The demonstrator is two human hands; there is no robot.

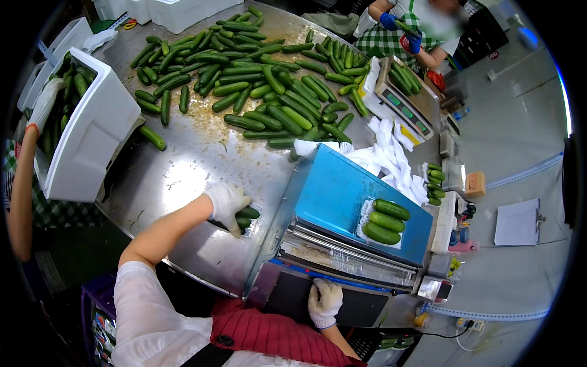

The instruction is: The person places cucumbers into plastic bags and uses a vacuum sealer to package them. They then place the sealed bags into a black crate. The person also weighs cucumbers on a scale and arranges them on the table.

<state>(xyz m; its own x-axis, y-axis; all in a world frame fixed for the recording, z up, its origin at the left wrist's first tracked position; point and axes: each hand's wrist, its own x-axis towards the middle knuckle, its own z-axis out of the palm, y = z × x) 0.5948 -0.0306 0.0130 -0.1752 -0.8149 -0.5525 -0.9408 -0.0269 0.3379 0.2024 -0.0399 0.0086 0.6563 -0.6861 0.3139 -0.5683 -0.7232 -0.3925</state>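
Note:
My left hand [228, 206], in a white knit glove, grips a pack of cucumbers [249, 213] from above on the metal table [183, 183]; clear plastic shows at its edge. My right hand [325, 300], gloved too, rests with curled fingers on the black plate of a film wrapping machine [289, 293]; whether it holds anything cannot be seen. On the machine's blue top [321, 188] lies a tray [365, 215] with a white foam net and three cucumbers [387, 221] side by side. A roll of clear film [348, 261] sits between the blue top and the black plate.
A large pile of loose cucumbers [275, 91] covers the table's far part. White foam nets [390, 156] lie behind the machine, near a digital scale [406, 110] bearing cucumbers. At left a co-worker's gloved hand reaches into a tilted foam box [96, 137]. Another co-worker stands at the far right.

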